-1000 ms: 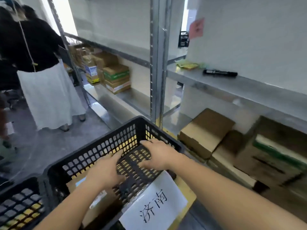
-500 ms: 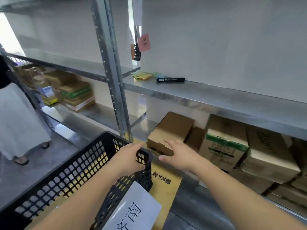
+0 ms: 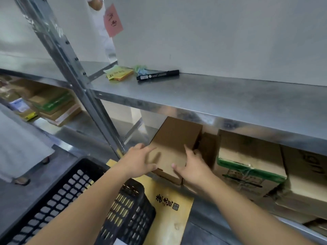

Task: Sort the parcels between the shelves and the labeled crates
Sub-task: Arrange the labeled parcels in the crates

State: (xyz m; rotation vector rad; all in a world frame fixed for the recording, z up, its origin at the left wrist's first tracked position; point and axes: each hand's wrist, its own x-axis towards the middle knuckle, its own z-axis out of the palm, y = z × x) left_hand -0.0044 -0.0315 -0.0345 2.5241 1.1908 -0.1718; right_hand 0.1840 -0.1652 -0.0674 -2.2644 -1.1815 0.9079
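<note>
**Both hands on the plain parcel on the lower shelf**

We see the plain brown parcel [image 3: 174, 147] sitting on the lower shelf [image 3: 83, 128], beside the upright post and left of a box strapped with green tape [image 3: 247, 167]. The left hand [image 3: 139, 161] grasps its near left corner, thumb under the front edge; the right hand [image 3: 192, 167] clasps the near right side, fingers curled along the edge. A second ago both hands were on the rim of the black crate [image 3: 74, 195]; half a second ago the right was reaching ahead while the left stayed on the crate. Now both have crossed to the shelf, so we judge the next parcel is being taken for sorting, probably into that crate.

Outward, a yellow flat box [image 3: 169, 209] lies below the parcel, and the upper shelf [image 3: 230, 96] carries a black marker [image 3: 157, 75] and sticky notes [image 3: 119, 74].

The crate's label is cut off at the bottom edge, so we cannot read its destination here. The parcel shows no label we can see. The boxes at far left are blurred.
</note>
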